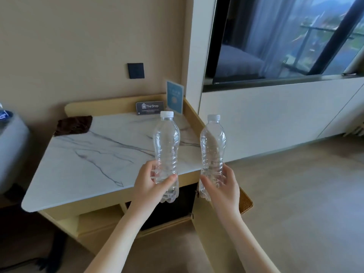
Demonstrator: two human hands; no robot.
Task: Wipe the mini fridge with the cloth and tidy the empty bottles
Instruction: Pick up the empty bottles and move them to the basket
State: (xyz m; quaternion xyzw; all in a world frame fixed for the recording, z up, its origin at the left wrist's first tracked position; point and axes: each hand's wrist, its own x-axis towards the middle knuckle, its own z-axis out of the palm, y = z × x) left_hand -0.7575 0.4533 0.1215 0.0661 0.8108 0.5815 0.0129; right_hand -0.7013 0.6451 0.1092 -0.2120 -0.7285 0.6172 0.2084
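Observation:
My left hand grips the lower part of a clear empty bottle with a white cap, held upright over the right front of the marble counter top. My right hand grips a second clear empty bottle, also upright, just past the counter's right edge. A dark brown cloth lies folded at the counter's back left corner. Below the counter, behind my hands, a dark opening shows in the cabinet; whether it is the mini fridge I cannot tell.
A black "The Shop" card and a blue card stand at the counter's back right. An open cabinet door hangs beside my right forearm. A grey armchair sits at the left. Beige floor spreads to the right below a window.

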